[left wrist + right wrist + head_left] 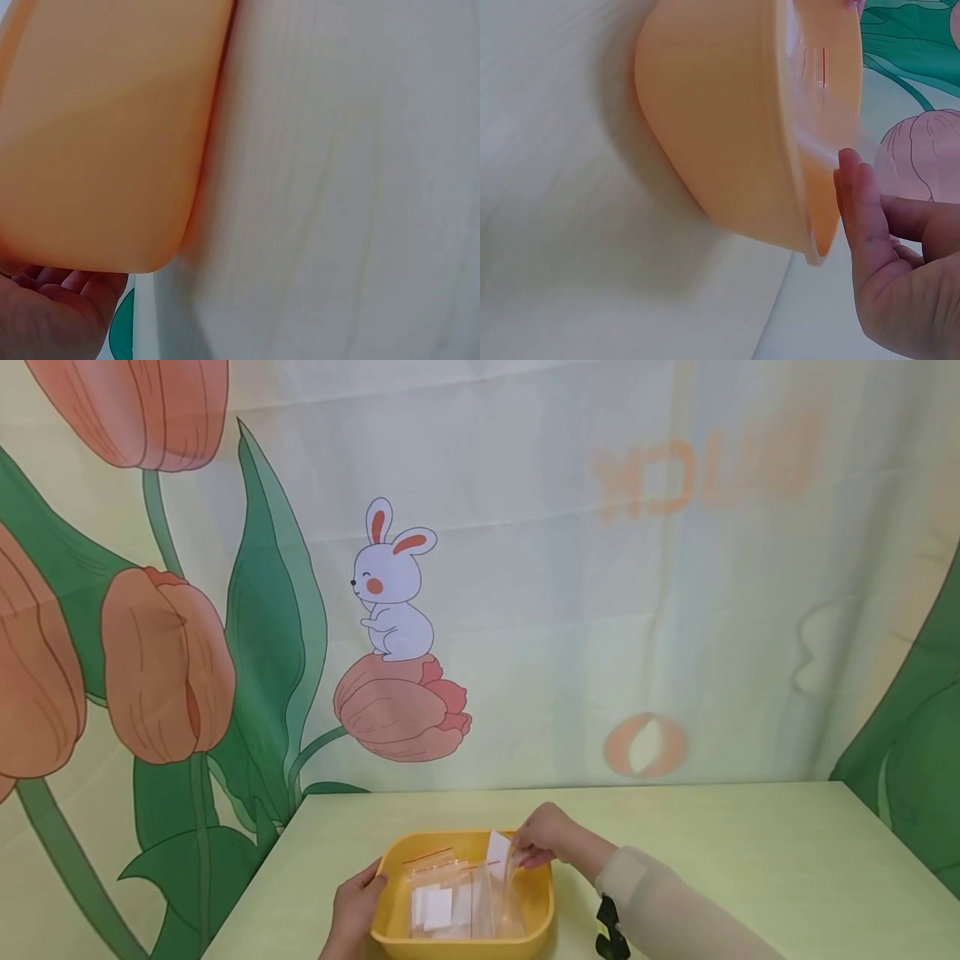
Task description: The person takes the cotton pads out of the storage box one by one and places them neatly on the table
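Your L hand (pixel 358 902) is gripping the L side of the yellow rounded-rectangular plastic basin (pixel 465 950), thumb up at the rim; the L wrist view has its fingers bent up against the basin's end. Your R hand (pixel 542 837) is over the basin's far R corner, pinching a thin clear plastic bag (pixel 508 885) btwn thumb & fingers; the R wrist view shows the clear film running from your fingertips down past the rim. That bag hangs w/ its lower part inside the basin, R of ctr. A small white rectangular card (pixel 497 850) stands up right next to your R fingers, nr the far rim; can't tell if it's in the bag or behind it. More clear bags w/ red seal lines (pixel 433 857) lie in the basin's L half & middle, w/ small flat white pieces (pixel 438 908) showing thru, overlapping, so no exact count. Basin sits on the pale green wood-grain table (pixel 720 877), in from the far edge & closer to the L edge than the R. Your R arm, in a beige sleeve (pixel 675 902) w/ a black strap (pixel 612 931) nr the cuff, comes in over the table. Behind the far edge hangs a pale cloth backdrop (pixel 540 635) w/ a printed white rabbit (pixel 401 618) & orange tulips (pixel 168 668).
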`<state>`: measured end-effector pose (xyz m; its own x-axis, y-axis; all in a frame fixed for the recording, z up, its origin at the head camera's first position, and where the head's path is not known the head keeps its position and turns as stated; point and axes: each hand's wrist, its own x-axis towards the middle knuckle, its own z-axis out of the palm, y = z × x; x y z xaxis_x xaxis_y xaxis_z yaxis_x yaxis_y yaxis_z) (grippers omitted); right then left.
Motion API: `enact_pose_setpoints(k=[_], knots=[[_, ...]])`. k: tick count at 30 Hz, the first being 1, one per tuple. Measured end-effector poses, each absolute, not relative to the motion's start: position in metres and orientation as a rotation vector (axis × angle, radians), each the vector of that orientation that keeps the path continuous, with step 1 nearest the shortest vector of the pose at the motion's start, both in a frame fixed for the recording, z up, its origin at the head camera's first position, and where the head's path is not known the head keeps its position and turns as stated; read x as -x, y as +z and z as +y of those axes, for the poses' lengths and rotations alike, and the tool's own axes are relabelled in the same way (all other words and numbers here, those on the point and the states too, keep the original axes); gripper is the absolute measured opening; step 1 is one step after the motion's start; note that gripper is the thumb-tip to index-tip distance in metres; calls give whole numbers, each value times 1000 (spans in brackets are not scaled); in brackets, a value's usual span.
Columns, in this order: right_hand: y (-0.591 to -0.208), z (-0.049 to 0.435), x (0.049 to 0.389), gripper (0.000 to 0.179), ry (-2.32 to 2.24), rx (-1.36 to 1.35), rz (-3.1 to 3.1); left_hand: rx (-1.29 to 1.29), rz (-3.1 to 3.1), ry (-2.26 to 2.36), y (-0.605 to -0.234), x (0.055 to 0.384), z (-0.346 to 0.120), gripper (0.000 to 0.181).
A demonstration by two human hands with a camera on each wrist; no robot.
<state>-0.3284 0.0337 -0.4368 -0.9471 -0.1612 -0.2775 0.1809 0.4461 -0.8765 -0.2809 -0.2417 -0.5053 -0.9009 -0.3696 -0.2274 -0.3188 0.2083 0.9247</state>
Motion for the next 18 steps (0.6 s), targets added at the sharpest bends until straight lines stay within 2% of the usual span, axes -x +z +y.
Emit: enact_pose_setpoints(k=[18], knots=[[-419, 45, 337, 14, -1472, 57, 2401, -664, -2390, -1811, -506, 280, -241, 46]])
